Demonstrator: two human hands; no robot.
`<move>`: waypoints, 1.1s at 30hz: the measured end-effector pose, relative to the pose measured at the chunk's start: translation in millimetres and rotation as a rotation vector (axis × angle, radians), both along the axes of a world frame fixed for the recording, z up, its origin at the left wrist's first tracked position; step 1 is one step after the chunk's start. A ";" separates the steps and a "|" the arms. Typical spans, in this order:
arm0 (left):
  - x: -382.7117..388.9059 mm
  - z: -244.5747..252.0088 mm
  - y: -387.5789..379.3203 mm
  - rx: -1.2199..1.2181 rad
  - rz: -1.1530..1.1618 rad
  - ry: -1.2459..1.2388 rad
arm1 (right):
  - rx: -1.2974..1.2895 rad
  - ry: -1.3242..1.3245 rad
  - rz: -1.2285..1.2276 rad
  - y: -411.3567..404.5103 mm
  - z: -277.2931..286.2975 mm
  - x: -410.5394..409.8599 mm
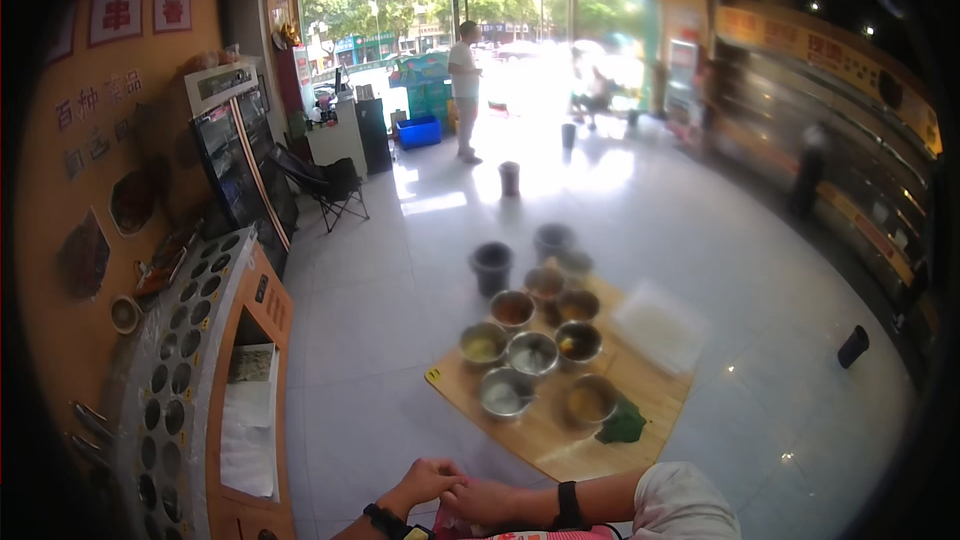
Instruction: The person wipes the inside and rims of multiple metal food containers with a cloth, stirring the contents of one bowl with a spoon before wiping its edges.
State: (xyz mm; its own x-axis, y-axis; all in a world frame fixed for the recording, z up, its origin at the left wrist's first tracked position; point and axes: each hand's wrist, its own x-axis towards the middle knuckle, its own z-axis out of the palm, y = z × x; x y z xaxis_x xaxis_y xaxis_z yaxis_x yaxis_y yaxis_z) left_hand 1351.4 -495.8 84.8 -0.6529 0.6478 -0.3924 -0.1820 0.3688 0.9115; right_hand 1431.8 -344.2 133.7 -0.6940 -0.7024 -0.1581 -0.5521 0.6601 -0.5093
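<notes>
At the bottom middle my left hand (433, 481) and my right hand (486, 502) meet in front of my body, fingertips pinched together. A thin pinkish material (448, 519) hangs from between them; whether it is plastic or cloth I cannot tell. Below lies a pink-and-white garment or apron (551, 534), mostly cut off. Beyond my hands is a wooden tabletop (551, 439). It bears several metal bowls with contents, among them a bowl of white stuff (508, 392), a bowl of yellowish stuff (484, 345) and a bowl of orange-brown stuff (591, 400). A green leaf (622, 420) rests beside the last one.
A blurred translucent white tray or box (661, 326) is at the table's right edge. Dark bins (492, 268) stand behind. At left is a counter with round holes (187, 341), then a folding chair (326, 180). A person (465, 90) stands near the bright doorway.
</notes>
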 end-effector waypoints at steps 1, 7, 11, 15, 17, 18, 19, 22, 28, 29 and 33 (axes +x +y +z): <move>-1.3 3.6 2.4 0.002 -0.002 -0.009 | -0.119 0.140 0.059 5.3 -27.9 -2.4; -11.1 3.3 -6.9 0.024 -0.025 0.024 | -0.707 -0.466 -0.068 31.3 15.7 10.1; -15.0 -2.3 -4.7 -0.034 -0.041 0.104 | -0.648 -0.036 0.129 45.5 -33.0 20.0; -6.0 11.3 13.7 -0.021 -0.107 0.153 | -0.434 0.074 0.020 35.3 -79.1 11.9; 0.0 19.7 23.3 -0.131 -0.092 0.228 | -0.346 -0.004 -0.122 27.7 -74.4 8.5; 2.0 18.8 26.4 -0.133 -0.099 0.221 | -0.349 -0.010 -0.130 22.6 -63.7 1.2; 3.0 17.6 30.8 -0.151 -0.102 0.261 | -0.095 -0.063 0.007 17.8 -55.4 -7.6; 7.5 10.1 45.8 -0.174 -0.134 0.376 | 0.087 -0.055 0.142 22.2 -69.8 -7.1; 17.5 -28.1 62.0 -0.150 -0.181 0.209 | -0.137 -0.343 -0.018 60.9 -67.8 9.2; 19.4 -33.8 66.3 -0.107 -0.210 0.142 | -0.279 -0.651 -0.242 77.5 -54.2 16.9; 20.4 -42.7 77.9 -0.104 -0.248 -0.027 | -0.511 -0.541 -0.352 126.2 -59.7 50.8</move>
State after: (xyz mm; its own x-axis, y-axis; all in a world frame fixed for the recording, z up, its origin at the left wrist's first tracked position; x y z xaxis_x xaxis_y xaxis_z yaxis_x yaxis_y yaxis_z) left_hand 1371.9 -417.9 42.2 -0.4675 0.7420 -0.4805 -0.0982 0.4966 0.8624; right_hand 1482.7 -218.1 74.0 -0.8064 -0.5342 -0.2538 0.0517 0.3637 -0.9301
